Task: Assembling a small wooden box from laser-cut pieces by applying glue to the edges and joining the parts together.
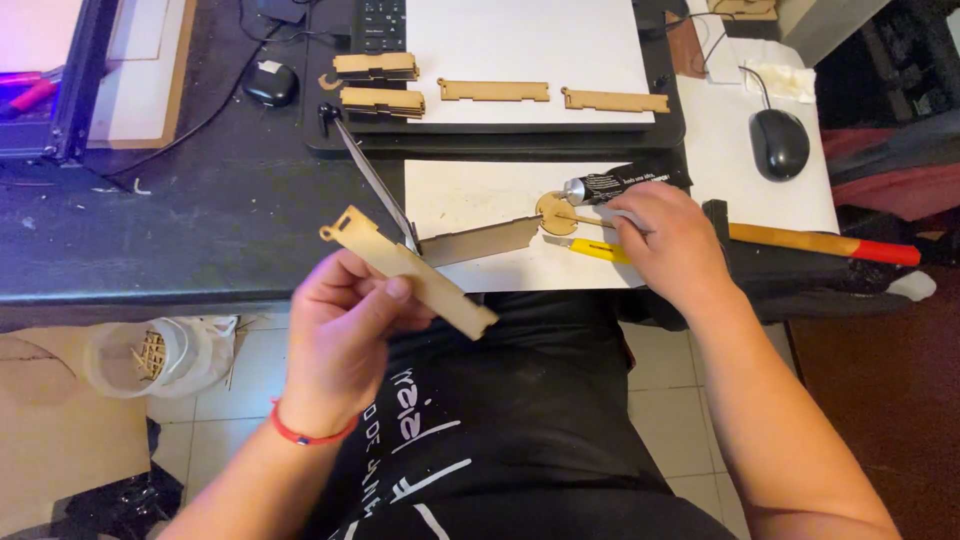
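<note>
My left hand holds a long flat laser-cut wooden piece with a small hook at its upper left end, tilted above my lap. My right hand rests on the white sheet and pinches a thin stick whose tip touches a round wooden disc. A black glue tube with a silver neck lies just above that hand. A yellow utility knife sits beside the fingers. A thin metal blade lies flat on the sheet.
Several more wooden pieces lie on a white board further back. Two computer mice, a keyboard, a hammer with wooden handle and a plastic bag on the floor surround the dark desk.
</note>
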